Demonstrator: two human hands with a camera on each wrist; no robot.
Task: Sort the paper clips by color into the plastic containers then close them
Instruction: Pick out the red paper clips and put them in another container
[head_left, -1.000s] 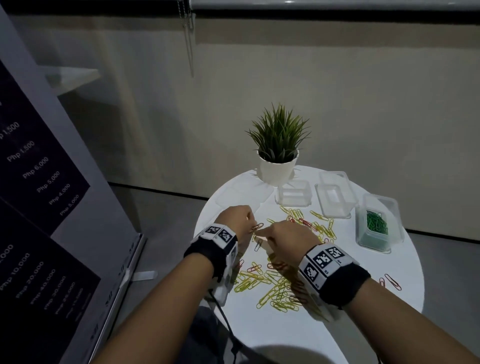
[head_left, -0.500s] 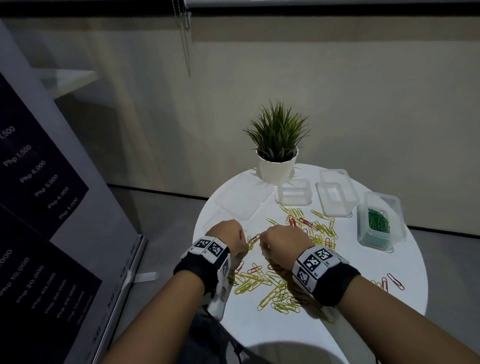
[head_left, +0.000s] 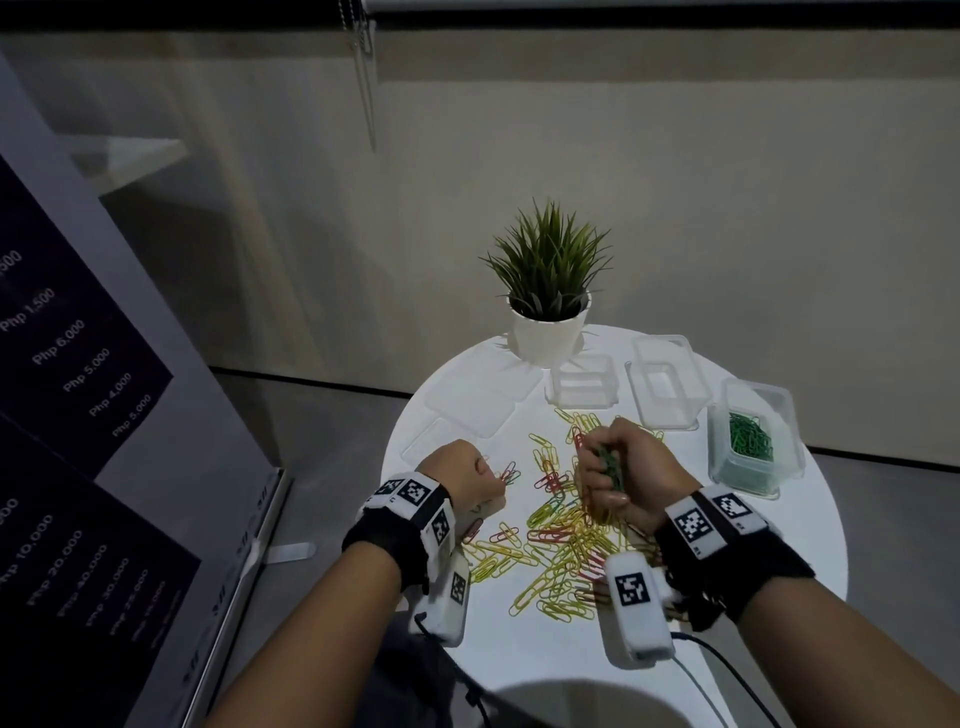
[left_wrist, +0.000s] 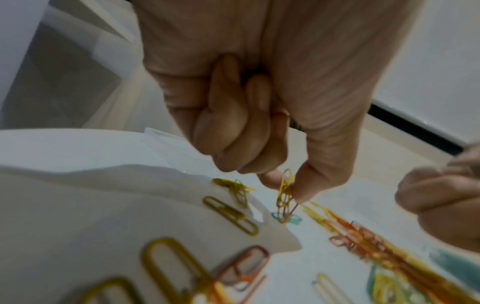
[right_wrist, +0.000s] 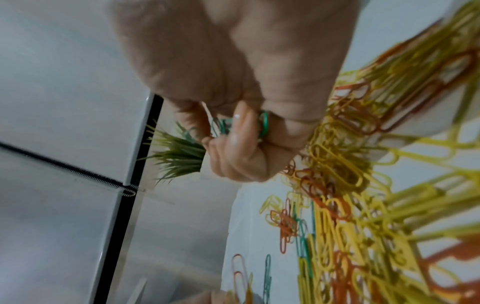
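While the right hand is curling its fingers around a bunch of green paper clips, the left hand is pinching a small cluster of yellow and red clips between thumb and forefinger, its other fingers folded into the palm. The green bunch is sitting inside the right fist, ends poking out between thumb and fingers, its long axis running roughly up and down in the head view. The left hand's cluster is hanging below the fingertips, long axis near vertical, lower end pointing down at the round white worktop (whether it is touching the surface cannot be told). Between and beneath both hands a loose heap of yellow and red clips is lying flat, pointing every way, with a few green ones mixed in. At the far right a clear container is holding sorted green clips, lid off. Two more clear containers are standing near the potted plant, and flat clear lids are lying to the left of them.
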